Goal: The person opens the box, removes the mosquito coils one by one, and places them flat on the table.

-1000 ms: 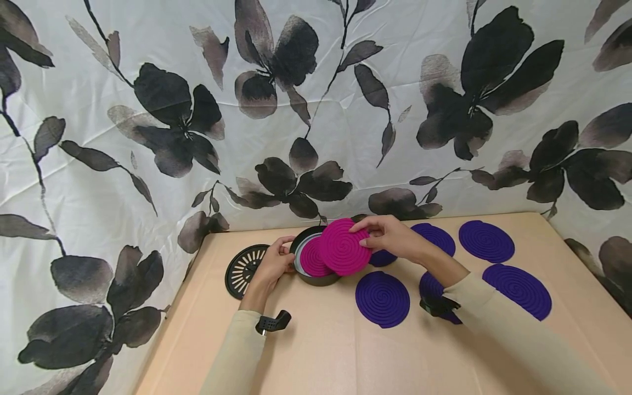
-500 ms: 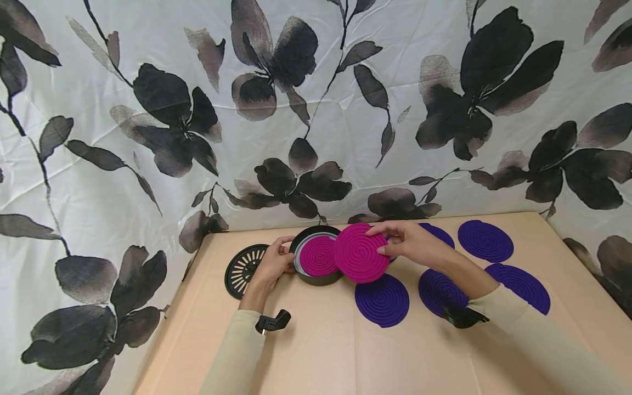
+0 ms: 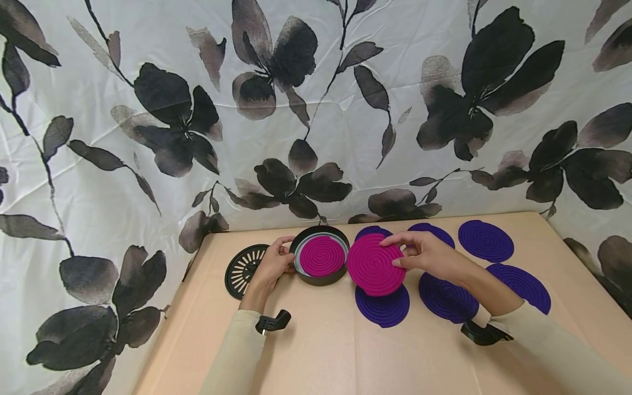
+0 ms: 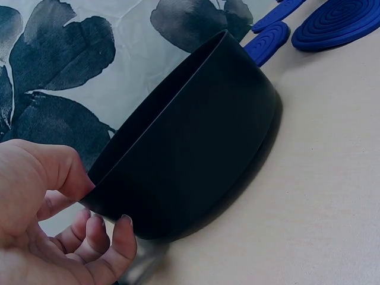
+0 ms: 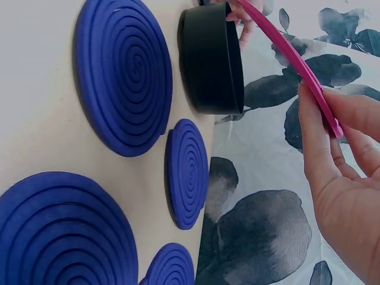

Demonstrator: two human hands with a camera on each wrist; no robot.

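Observation:
My left hand (image 3: 269, 266) grips the near-left rim of a round black coaster holder (image 4: 190, 142), thumb and fingers on either side of its wall. Inside it, on a grey lining, lies a pink spiral coaster (image 3: 322, 256). Between the thumb and fingers of my right hand (image 3: 424, 252) is another pink spiral coaster (image 3: 372, 266), pinched at its right edge. It is raised just right of the holder and overlaps a purple coaster (image 3: 382, 308) in the head view. The right wrist view shows this pink coaster (image 5: 297, 62) edge-on, above the table.
A black slotted disc (image 3: 241, 271) lies left of the holder, partly behind my left hand. Several purple spiral coasters (image 3: 486, 241) are spread over the right side of the light table (image 3: 345, 356). A floral cloth (image 3: 355, 109) hangs behind the table's back edge.
My right hand has carried the pink coaster right and slightly toward me, off the holder, uncovering the pink coaster inside. My left hand has stayed at the holder's rim.

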